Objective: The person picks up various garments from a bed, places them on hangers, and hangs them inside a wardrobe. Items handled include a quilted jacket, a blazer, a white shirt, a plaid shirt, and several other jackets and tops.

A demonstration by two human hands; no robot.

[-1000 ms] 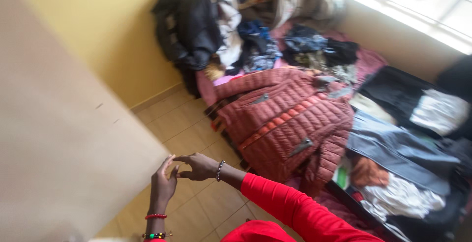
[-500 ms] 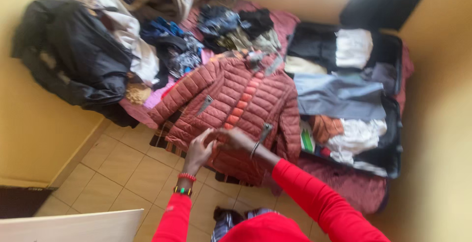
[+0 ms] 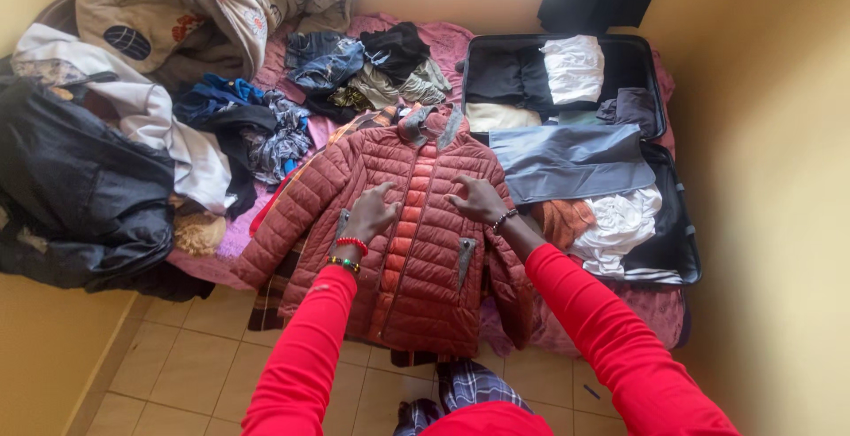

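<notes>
A yellow-walled room holds a cluttered bed. At frame centre the red puffer jacket lies flat, front up, collar toward the top, hem toward you. Your left hand and right hand hover over its chest, fingers spread, gripping nothing. At upper right, an open suitcase holds folded clothes.

The scene is seen from a single head-worn camera, held high and tilted steeply down over the bed. The near edge is filled by red sleeves, with the floor below. A jacket is centred at middle distance; a suitcase is placed right, clothes far left. Walls close the frame at both sides. No second view is given.
</notes>
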